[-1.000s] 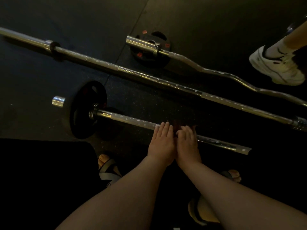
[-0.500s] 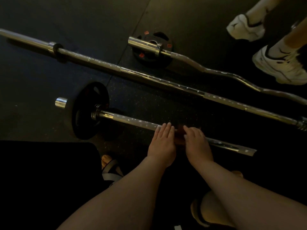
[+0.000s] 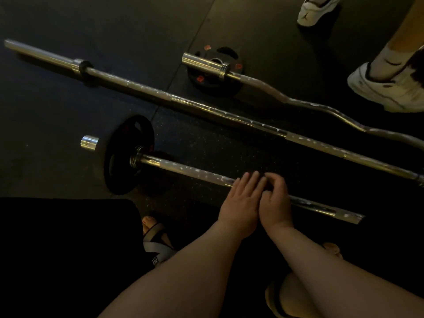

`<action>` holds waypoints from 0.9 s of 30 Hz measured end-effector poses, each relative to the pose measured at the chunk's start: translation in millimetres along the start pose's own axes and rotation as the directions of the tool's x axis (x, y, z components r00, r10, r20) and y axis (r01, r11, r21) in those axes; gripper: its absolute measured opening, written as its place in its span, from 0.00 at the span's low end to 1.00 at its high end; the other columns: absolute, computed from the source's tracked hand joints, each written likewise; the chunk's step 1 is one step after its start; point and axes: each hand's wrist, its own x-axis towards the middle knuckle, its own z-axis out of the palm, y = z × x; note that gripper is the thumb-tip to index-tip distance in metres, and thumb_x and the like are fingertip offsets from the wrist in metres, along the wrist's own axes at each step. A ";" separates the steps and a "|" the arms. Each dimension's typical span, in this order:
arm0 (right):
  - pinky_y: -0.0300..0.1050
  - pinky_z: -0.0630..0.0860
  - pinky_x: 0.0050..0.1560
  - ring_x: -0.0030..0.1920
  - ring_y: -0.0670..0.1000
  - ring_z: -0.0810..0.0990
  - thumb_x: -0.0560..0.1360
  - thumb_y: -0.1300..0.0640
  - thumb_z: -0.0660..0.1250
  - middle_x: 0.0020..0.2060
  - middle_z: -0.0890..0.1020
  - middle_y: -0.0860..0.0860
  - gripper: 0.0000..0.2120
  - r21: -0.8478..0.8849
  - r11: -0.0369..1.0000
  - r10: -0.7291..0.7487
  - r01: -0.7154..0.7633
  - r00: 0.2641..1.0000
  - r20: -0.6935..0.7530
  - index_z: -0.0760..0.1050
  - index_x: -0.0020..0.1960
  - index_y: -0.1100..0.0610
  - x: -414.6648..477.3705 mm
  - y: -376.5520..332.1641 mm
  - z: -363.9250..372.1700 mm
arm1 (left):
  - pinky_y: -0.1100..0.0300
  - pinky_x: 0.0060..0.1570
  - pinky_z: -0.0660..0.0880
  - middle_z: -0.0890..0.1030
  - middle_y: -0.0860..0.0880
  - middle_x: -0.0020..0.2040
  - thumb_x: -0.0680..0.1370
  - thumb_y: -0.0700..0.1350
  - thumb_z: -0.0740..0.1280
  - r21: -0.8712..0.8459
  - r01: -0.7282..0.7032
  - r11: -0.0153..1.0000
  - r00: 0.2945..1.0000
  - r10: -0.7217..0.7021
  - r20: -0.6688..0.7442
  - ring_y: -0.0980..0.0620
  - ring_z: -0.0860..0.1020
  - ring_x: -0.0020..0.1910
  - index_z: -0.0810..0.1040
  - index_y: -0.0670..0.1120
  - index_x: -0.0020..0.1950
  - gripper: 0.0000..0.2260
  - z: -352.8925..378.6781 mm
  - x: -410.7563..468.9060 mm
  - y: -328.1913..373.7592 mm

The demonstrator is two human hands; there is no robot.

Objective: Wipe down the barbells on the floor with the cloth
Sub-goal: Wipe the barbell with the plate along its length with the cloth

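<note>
The left grip lay flat, fingers straight, on the near barbell. The right grip beside it curled over the same shaft, any cloth beneath too dark to make out. White flecks dotted the shaft, so firm full-length strokes, rolling the bar, would likely serve best. Beyond lay the long barbell and the curl bar, whose plate bore unreadable red marks.

Left hand flat, right hand curled.
</note>
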 end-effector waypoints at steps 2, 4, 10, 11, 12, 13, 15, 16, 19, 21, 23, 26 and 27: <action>0.32 0.70 0.53 0.52 0.36 0.73 0.85 0.58 0.54 0.54 0.72 0.36 0.13 0.036 0.999 -0.006 0.007 0.999 -0.045 0.72 0.61 0.44 0.9 -1.7 1.0 | 0.41 0.78 0.39 0.44 0.48 0.83 0.81 0.56 0.61 0.011 -0.034 0.999 0.999 0.034 0.021 0.42 0.34 0.79 0.45 0.51 0.82 0.35 10.0 7.3 5.0; 0.31 0.67 0.53 0.56 0.37 0.73 0.86 0.57 0.53 0.59 0.72 0.38 0.14 -0.025 0.999 -0.025 0.025 1.000 0.003 0.73 0.64 0.45 2.9 0.7 1.1 | 0.40 0.78 0.40 0.48 0.48 0.83 0.81 0.55 0.61 0.021 -0.025 0.999 1.000 0.025 0.002 0.42 0.35 0.79 0.48 0.50 0.82 0.34 14.2 7.0 4.0; 0.49 0.64 0.76 0.74 0.49 0.67 0.85 0.54 0.53 0.74 0.70 0.48 0.19 -0.421 0.894 -0.094 0.152 0.984 0.154 0.68 0.75 0.52 7.2 7.6 3.9 | 0.48 0.78 0.38 0.53 0.50 0.82 0.81 0.51 0.62 -0.092 0.217 0.972 0.960 -0.229 -0.163 0.50 0.35 0.78 0.54 0.51 0.81 0.30 -2.5 -8.4 -20.5; 0.49 0.60 0.77 0.76 0.49 0.65 0.85 0.54 0.53 0.75 0.69 0.48 0.19 -0.466 0.868 -0.104 0.169 0.981 0.163 0.67 0.75 0.52 6.2 7.7 5.3 | 0.48 0.78 0.37 0.53 0.50 0.82 0.81 0.50 0.62 -0.137 0.308 0.941 0.928 -0.329 -0.174 0.50 0.35 0.78 0.56 0.50 0.80 0.29 -4.0 -8.6 -23.2; 0.49 0.57 0.79 0.77 0.49 0.64 0.85 0.53 0.53 0.76 0.68 0.49 0.20 -0.506 0.846 -0.102 0.168 0.982 0.156 0.66 0.76 0.53 5.1 8.0 6.9 | 0.48 0.78 0.37 0.53 0.50 0.82 0.82 0.50 0.61 -0.177 0.379 0.909 0.896 -0.407 -0.175 0.50 0.35 0.78 0.57 0.49 0.80 0.28 -5.4 -7.6 -22.4; 0.49 0.54 0.80 0.77 0.49 0.63 0.85 0.53 0.53 0.76 0.68 0.49 0.20 -0.546 0.821 -0.100 0.168 0.983 0.153 0.66 0.77 0.53 4.6 9.2 9.1 | 0.47 0.78 0.37 0.52 0.49 0.82 0.82 0.50 0.59 -0.196 0.411 0.890 0.880 -0.444 -0.169 0.49 0.36 0.79 0.58 0.48 0.80 0.26 -5.5 -5.7 -19.2; 0.48 0.50 0.81 0.79 0.48 0.61 0.85 0.52 0.55 0.77 0.68 0.49 0.21 -0.638 0.742 -0.126 0.205 0.978 0.168 0.65 0.77 0.53 3.4 12.5 13.6 | 0.43 0.78 0.36 0.54 0.49 0.82 0.84 0.52 0.53 -0.205 0.385 0.900 0.893 -0.419 -0.163 0.47 0.39 0.81 0.62 0.47 0.78 0.23 -4.0 -1.1 -8.0; 0.48 0.48 0.81 0.79 0.48 0.60 0.85 0.52 0.55 0.77 0.67 0.49 0.21 -0.671 0.709 -0.138 0.218 0.975 0.172 0.64 0.77 0.53 3.2 14.4 14.6 | 0.43 0.77 0.35 0.55 0.50 0.82 0.84 0.53 0.51 -0.247 0.358 0.901 0.905 -0.400 -0.146 0.48 0.40 0.81 0.62 0.48 0.78 0.23 -4.6 -0.1 -3.0; 0.47 0.47 0.79 0.79 0.48 0.59 0.85 0.52 0.54 0.77 0.67 0.49 0.21 -0.664 0.720 -0.133 0.203 0.979 0.155 0.64 0.78 0.52 6.1 15.5 11.6 | 0.47 0.77 0.35 0.61 0.51 0.80 0.85 0.52 0.53 -0.314 0.297 0.902 0.926 -0.352 -0.136 0.51 0.44 0.81 0.64 0.50 0.77 0.20 -12.2 -0.6 -6.9; 0.46 0.47 0.78 0.79 0.49 0.60 0.85 0.53 0.54 0.77 0.67 0.49 0.21 -0.651 0.732 -0.129 0.200 0.979 0.155 0.64 0.78 0.53 7.2 14.5 9.7 | 0.49 0.78 0.38 0.65 0.51 0.77 0.85 0.51 0.55 -0.324 0.331 0.887 0.896 -0.402 -0.186 0.52 0.49 0.81 0.67 0.50 0.74 0.17 -18.1 -2.7 -17.7; 0.46 0.47 0.79 0.79 0.49 0.60 0.86 0.53 0.52 0.77 0.66 0.50 0.22 -0.638 0.743 -0.116 0.202 0.978 0.174 0.63 0.79 0.53 8.0 12.8 10.3 | 0.47 0.80 0.44 0.67 0.51 0.75 0.85 0.49 0.56 -0.419 0.444 0.792 0.792 -0.566 -0.230 0.52 0.53 0.81 0.70 0.50 0.71 0.15 -23.5 -4.0 -28.1; 0.46 0.46 0.79 0.79 0.50 0.58 0.86 0.52 0.50 0.78 0.65 0.49 0.22 -0.622 0.760 -0.094 0.189 0.979 0.182 0.62 0.79 0.53 5.7 8.9 13.8 | 0.44 0.80 0.48 0.67 0.49 0.76 0.85 0.48 0.56 -0.555 0.523 0.647 0.656 -0.721 -0.222 0.50 0.51 0.81 0.71 0.49 0.70 0.15 -29.5 -1.5 -35.7; 0.46 0.45 0.79 0.79 0.50 0.58 0.86 0.52 0.50 0.78 0.65 0.49 0.22 -0.624 0.759 -0.091 0.184 0.980 0.179 0.62 0.79 0.53 4.9 8.5 15.0 | 0.43 0.80 0.48 0.67 0.49 0.76 0.85 0.48 0.56 -0.558 0.524 0.643 0.665 -0.719 -0.205 0.49 0.50 0.81 0.71 0.48 0.70 0.15 -30.8 -0.8 -33.5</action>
